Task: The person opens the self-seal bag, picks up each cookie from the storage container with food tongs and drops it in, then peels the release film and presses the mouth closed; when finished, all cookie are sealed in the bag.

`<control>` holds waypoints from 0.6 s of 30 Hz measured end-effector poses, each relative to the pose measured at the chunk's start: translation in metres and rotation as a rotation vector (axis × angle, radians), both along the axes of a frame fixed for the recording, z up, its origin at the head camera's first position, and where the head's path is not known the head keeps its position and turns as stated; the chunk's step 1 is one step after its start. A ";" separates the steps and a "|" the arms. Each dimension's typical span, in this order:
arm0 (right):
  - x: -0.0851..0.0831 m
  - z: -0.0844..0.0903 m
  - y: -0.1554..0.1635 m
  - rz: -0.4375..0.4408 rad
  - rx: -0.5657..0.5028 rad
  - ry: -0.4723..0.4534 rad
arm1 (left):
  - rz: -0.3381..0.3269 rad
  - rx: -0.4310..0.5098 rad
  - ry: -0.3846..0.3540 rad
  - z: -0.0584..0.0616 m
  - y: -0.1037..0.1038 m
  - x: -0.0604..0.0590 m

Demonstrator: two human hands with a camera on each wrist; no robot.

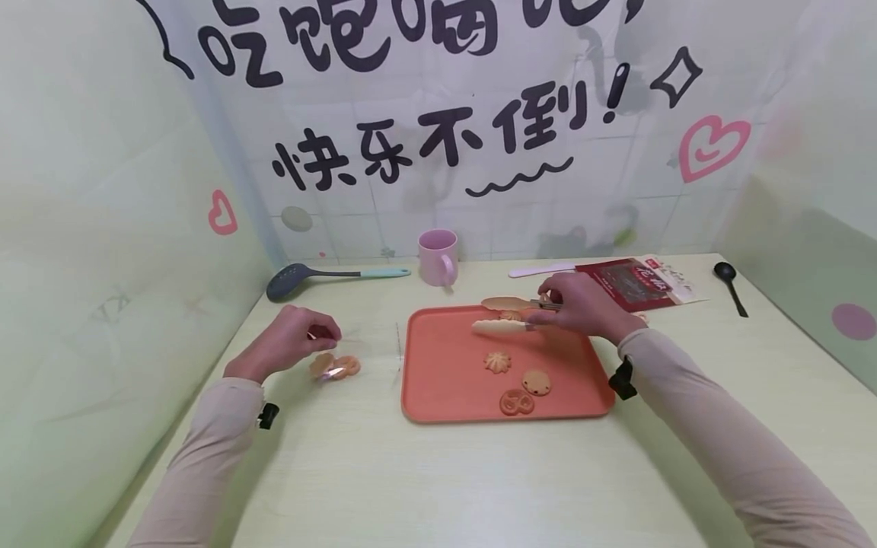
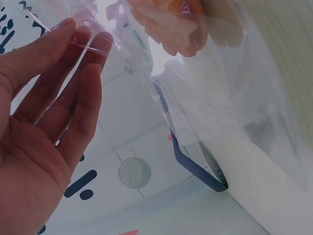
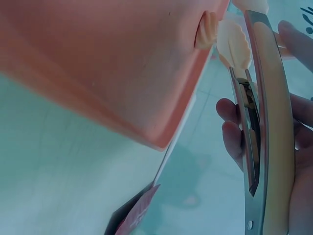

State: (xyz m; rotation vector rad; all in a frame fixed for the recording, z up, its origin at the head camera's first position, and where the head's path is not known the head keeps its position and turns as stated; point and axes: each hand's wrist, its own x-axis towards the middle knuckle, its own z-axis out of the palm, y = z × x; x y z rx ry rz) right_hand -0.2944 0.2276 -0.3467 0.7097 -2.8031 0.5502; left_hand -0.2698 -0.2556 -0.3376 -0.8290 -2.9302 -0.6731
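On tray point(image 1: 438, 396) — three cookies point(image 1: 498, 361); right hand point(image 1: 582, 304) grips tongs point(image 1: 503, 315); left hand point(image 1: 291, 339) pinches bag point(image 1: 336, 367).

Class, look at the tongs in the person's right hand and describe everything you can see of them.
The tongs have two long metal arms ending in cream, scalloped tips. The right hand grips them at the handle end, arms apart. They lie roughly level over the far edge of the orange tray, tips pointing left, a biscuit between the tips.
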 end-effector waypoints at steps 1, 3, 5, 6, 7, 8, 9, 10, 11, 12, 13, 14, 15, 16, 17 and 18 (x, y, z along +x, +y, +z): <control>0.000 0.000 0.001 0.000 -0.002 0.001 | -0.001 0.001 0.001 0.001 0.000 0.000; 0.000 -0.001 0.003 0.004 -0.007 0.008 | 0.001 -0.004 0.001 0.001 0.000 0.001; -0.001 -0.001 0.004 0.006 -0.012 0.015 | 0.005 -0.004 -0.002 0.002 0.000 0.002; 0.000 -0.001 0.004 0.008 -0.013 0.017 | 0.002 -0.006 -0.004 0.003 0.000 0.002; 0.000 -0.001 0.004 0.010 -0.015 0.018 | 0.003 -0.007 -0.004 0.003 0.001 0.002; 0.000 -0.001 0.004 0.011 -0.017 0.020 | 0.003 -0.009 -0.004 0.003 0.001 0.002; 0.001 -0.001 0.004 0.011 -0.016 0.020 | 0.004 -0.010 -0.004 0.004 0.001 0.003; 0.002 -0.001 0.005 0.011 -0.014 0.019 | 0.000 -0.010 -0.004 0.004 0.001 0.003; 0.002 -0.001 0.006 0.010 -0.010 0.019 | 0.003 -0.012 -0.004 0.004 0.001 0.003; 0.003 0.000 0.006 0.011 -0.006 0.019 | 0.006 -0.014 -0.004 0.004 0.001 0.002; 0.004 0.000 0.007 0.010 -0.003 0.019 | 0.010 -0.016 -0.005 0.004 0.000 0.002; 0.005 0.000 0.008 0.008 -0.001 0.019 | 0.005 -0.014 -0.004 0.004 0.000 0.002; 0.006 0.001 0.010 0.007 -0.002 0.020 | 0.009 -0.016 -0.005 0.004 0.000 0.002; 0.006 0.001 0.011 0.007 -0.003 0.021 | 0.011 -0.018 -0.007 0.004 0.000 0.002; 0.007 0.001 0.012 0.007 -0.002 0.024 | 0.016 -0.020 -0.009 0.004 0.000 0.002; 0.007 0.001 0.014 0.007 -0.003 0.024 | 0.016 -0.022 -0.012 0.004 0.000 0.002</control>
